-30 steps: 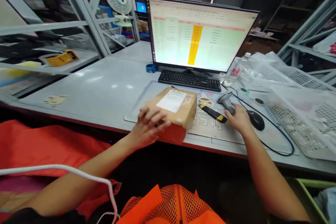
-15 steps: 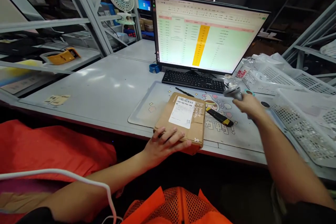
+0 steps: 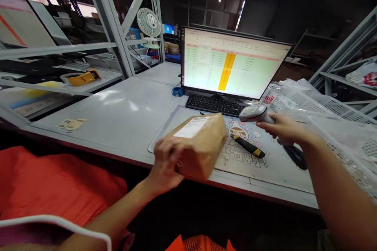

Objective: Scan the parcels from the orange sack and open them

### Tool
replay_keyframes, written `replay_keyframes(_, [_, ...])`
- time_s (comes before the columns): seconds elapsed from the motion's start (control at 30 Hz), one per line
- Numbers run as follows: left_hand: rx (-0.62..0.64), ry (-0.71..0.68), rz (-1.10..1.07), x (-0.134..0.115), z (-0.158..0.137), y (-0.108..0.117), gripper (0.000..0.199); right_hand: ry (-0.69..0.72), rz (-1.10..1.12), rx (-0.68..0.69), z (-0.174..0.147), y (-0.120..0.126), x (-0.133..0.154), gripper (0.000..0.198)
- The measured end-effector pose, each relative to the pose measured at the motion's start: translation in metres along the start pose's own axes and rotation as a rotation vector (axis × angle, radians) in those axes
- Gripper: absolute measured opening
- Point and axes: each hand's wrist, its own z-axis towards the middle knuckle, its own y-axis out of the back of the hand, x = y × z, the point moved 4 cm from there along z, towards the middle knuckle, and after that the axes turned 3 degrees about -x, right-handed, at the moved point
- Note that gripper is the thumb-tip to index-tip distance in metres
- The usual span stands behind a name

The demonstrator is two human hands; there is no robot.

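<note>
My left hand (image 3: 166, 164) grips the near left corner of a brown cardboard box (image 3: 203, 153), which is tilted up at the desk's front edge. A white label (image 3: 193, 126) lies on the box's upper face. In my right hand (image 3: 282, 128) is a grey barcode scanner (image 3: 253, 113), its head pointing left above the mat, with my fingers wrapped round its handle. Between box and scanner, a black and yellow utility knife (image 3: 247, 147) rests on the printed desk mat (image 3: 235, 164). Beneath my right wrist a black computer mouse (image 3: 295, 157) is partly visible.
A monitor (image 3: 229, 64) and a black keyboard (image 3: 213, 104) stand behind the mat. White perforated baskets (image 3: 347, 137) with plastic bags occupy the right side. A blue tape roll (image 3: 178, 91) sits left of the keyboard. Metal shelf posts (image 3: 110, 23) rise at the left, near a small fan (image 3: 149, 22).
The box has been tipped up from lying flat, and my left hand now holds its corner. My right hand has brought the scanner slightly left. The whole view has shifted.
</note>
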Motion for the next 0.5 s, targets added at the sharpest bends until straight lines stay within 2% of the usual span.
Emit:
replay_keyframes(0.1, [0.017, 0.497, -0.289, 0.060, -0.001, 0.013, 0.136, -0.148, -0.214, -0.130, 0.014, -0.033, -0.058, 0.038])
replay_keyframes(0.17, [0.101, 0.680, -0.457, 0.090, -0.002, 0.013, 0.141, -0.194, -0.340, -0.219, 0.018, -0.057, -0.090, 0.037])
replay_keyframes(0.27, [0.202, 0.771, -0.550, 0.114, -0.002, 0.008, 0.142, -0.238, -0.438, -0.255, 0.018, -0.088, -0.121, 0.048])
replay_keyframes(0.33, [0.225, 0.810, -0.565, 0.119, -0.003, 0.004, 0.140, -0.272, -0.496, -0.263, 0.018, -0.096, -0.132, 0.058])
replay_keyframes(0.43, [0.215, 0.854, -0.568, 0.119, -0.006, 0.001, 0.136, -0.320, -0.524, -0.261, 0.023, -0.086, -0.133, 0.061])
replay_keyframes(0.5, [0.198, 0.866, -0.549, 0.118, -0.008, 0.002, 0.134, -0.300, -0.515, -0.336, 0.034, -0.071, -0.121, 0.060])
